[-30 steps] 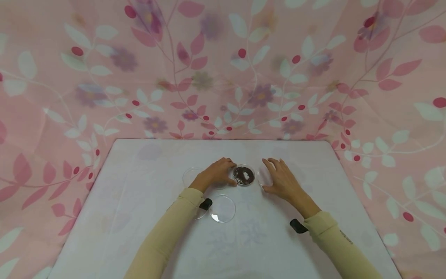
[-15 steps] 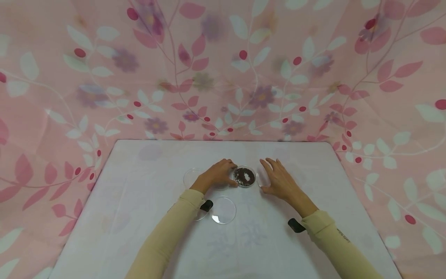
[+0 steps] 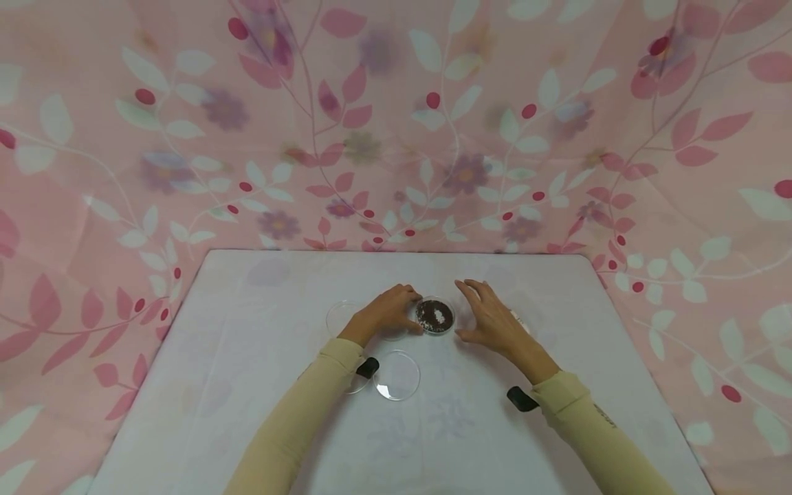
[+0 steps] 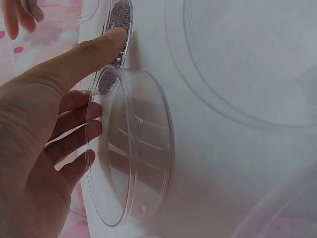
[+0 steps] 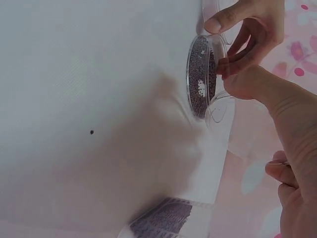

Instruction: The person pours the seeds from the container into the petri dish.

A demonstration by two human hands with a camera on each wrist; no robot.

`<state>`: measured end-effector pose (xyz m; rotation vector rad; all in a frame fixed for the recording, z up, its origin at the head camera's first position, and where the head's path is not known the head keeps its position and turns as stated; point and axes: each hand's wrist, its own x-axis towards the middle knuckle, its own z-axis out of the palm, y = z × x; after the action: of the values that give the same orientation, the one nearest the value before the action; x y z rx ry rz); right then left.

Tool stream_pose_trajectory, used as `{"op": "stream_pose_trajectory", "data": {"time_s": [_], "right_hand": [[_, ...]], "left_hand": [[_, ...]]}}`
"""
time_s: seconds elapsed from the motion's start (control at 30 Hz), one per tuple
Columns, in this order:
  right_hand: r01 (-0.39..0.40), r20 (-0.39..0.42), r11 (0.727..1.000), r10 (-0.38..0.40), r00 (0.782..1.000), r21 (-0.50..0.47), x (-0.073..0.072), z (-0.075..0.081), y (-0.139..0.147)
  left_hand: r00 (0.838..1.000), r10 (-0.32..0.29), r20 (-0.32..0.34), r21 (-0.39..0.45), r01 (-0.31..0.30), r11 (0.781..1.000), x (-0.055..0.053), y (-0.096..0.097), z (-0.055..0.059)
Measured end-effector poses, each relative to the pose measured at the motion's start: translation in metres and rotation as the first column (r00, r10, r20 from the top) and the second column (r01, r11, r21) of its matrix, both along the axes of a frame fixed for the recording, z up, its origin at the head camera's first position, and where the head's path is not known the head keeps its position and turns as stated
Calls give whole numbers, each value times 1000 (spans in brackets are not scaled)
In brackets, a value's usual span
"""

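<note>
A clear petri dish of dark granules with a small white patch [image 3: 435, 315] lies on the white table. My left hand [image 3: 388, 313] grips its left side, thumb at the near rim and fingers at the far side. To the right, my right hand [image 3: 491, 320] holds a clear round lid [image 5: 218, 116] by its edge, thumb and fingers apart around it. The lid is tilted beside the filled dish. Under and beside my left hand are clear dishes [image 4: 141, 144], partly hidden by the hand in the head view.
Nearer to me lies a clear round dish [image 3: 397, 375], overlapping another partly under my left sleeve. Another clear dish [image 3: 340, 317] sits at the left. Behind my right hand is a clear container with dark contents [image 5: 166, 218]. A dark speck [image 5: 91, 132] lies on the table.
My right hand has moved slightly left with the lid, closer to the filled dish. A piece of the container behind the right hand now shows. The left hand stays put.
</note>
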<state>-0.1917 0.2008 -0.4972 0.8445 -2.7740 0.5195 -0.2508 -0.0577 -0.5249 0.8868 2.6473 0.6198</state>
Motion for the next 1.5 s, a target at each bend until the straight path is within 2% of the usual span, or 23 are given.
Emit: {"op": "stream_pose_trajectory", "data": {"time_s": [0.13,0.33,0.6,0.83,1.1,1.33,1.5], "right_hand": [[-8,10,1000,8,1000,-14,-2,1,-6],[-60,-26,997,59,998,-50,-9,-3,-13],[-95,-39,995,93,995,-41,-14,-9,-22],[-95,26,995,96,995,-30,-18,-15,-27],[-101,57,995,102,993,-14,-21,-13,-36],[-63,149,996,54,987,59,-21,-16,-41],[-60,158,993,44,986,100,-22,-19,-43]], "left_hand": [[1000,2,-2,8,-2,1000,0,-1,-1],[1000,-6,-18,-5,6,1000,-2,0,-2],[1000,0,-19,-1,0,1000,-1,0,-3],[1000,9,0,9,-9,1000,0,-1,-3],[1000,1,-5,-16,-1,1000,-1,0,-3],[1000,-7,-21,-23,7,1000,-1,2,-6],[999,-24,-38,-27,23,999,-2,1,-7]]}}
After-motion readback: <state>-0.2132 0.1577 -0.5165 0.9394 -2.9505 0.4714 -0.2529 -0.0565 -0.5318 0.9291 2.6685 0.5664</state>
